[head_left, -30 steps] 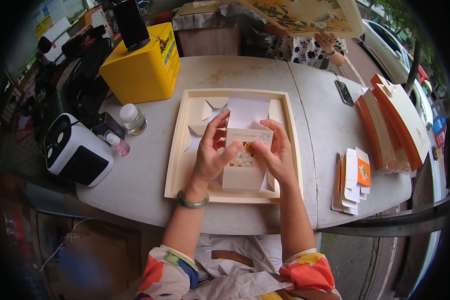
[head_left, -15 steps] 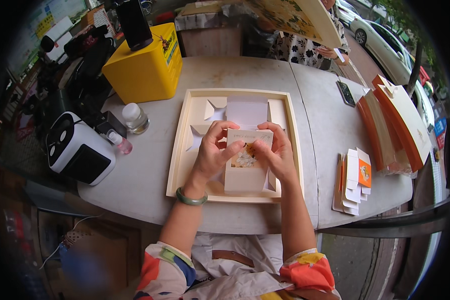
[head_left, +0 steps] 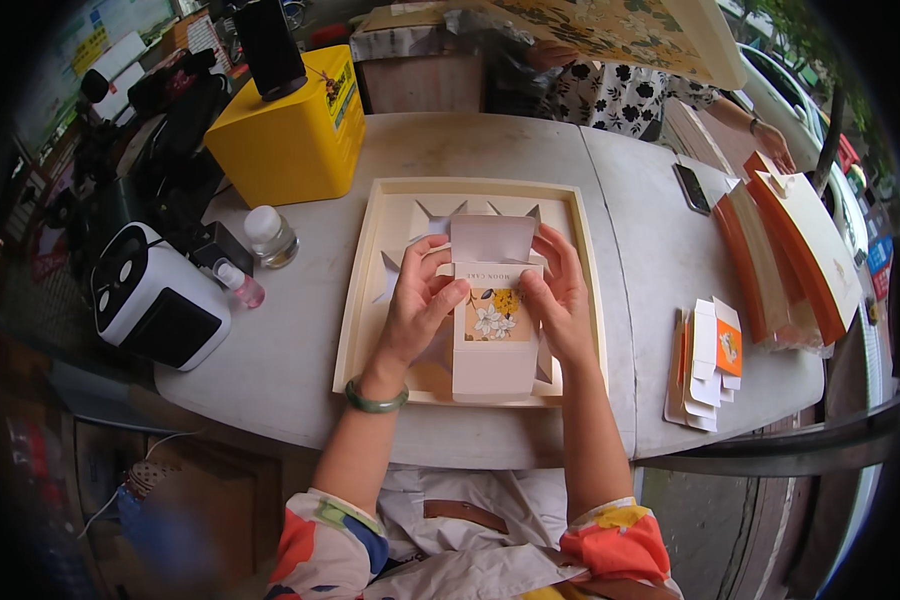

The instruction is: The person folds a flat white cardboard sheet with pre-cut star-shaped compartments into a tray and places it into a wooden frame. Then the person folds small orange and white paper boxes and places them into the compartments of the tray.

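Between my two hands is a small cream carton with a flower print on its face. Its far flap stands up and a plain panel extends toward me. My left hand grips the left edge, thumb on the front and fingers behind. On the opposite edge my right hand does the same, its thumb beside the print. Under the carton lies a shallow cream box tray, holding pale folded card dividers. A green bangle circles my left wrist.
Flat folded cartons and orange-and-cream bags lie right, near a phone. Left stand a white appliance, a jar, a pink bottle and a yellow box. Across the table a person holds a printed lid.
The carton's far flap has tilted up and its printed face shows more fully. My fingers have shifted along its sides. The other person's lid and arm have moved right.
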`<state>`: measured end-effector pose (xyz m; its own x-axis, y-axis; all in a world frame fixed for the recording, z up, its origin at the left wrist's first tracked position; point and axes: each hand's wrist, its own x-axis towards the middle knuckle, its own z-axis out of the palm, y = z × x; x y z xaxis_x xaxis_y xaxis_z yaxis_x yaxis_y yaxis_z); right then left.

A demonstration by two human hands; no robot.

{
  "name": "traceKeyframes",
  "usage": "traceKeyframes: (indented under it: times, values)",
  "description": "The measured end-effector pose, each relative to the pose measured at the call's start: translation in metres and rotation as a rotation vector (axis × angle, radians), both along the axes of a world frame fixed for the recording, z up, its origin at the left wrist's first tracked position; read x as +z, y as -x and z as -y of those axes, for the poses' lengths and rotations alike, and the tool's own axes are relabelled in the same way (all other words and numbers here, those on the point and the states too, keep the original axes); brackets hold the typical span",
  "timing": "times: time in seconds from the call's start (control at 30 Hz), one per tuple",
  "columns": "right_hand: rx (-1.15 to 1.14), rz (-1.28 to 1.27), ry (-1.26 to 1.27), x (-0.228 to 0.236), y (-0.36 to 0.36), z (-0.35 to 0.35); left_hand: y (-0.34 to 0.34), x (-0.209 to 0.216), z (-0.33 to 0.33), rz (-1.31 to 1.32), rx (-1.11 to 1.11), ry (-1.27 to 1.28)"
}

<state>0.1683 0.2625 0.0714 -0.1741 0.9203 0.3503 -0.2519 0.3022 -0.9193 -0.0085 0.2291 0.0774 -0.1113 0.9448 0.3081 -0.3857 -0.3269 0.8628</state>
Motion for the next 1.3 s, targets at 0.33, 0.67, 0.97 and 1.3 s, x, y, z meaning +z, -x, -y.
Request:
traceKeyframes:
  times: [0.33, 0.67, 0.97, 1.3]
  values:
    - [0.068, -0.007, -0.016, -0.008, -0.006, -0.004, 0.024, -0.019, -0.006, -0.203, -0.214, 0.08]
    - [0.004, -0.064, -0.014, 0.003, -0.007, 0.003, 0.012, -0.021, -0.004, -0.352, -0.128, 0.029]
    - [-0.012, 0.084, -0.026, 0.01, -0.002, 0.008, 0.009, -0.018, -0.001, -0.49, -0.064, -0.071]
    - [0.021, -0.061, 0.087, 0.003, -0.008, 0.002, 0.008, -0.017, 0.0, -0.515, -0.106, -0.02]
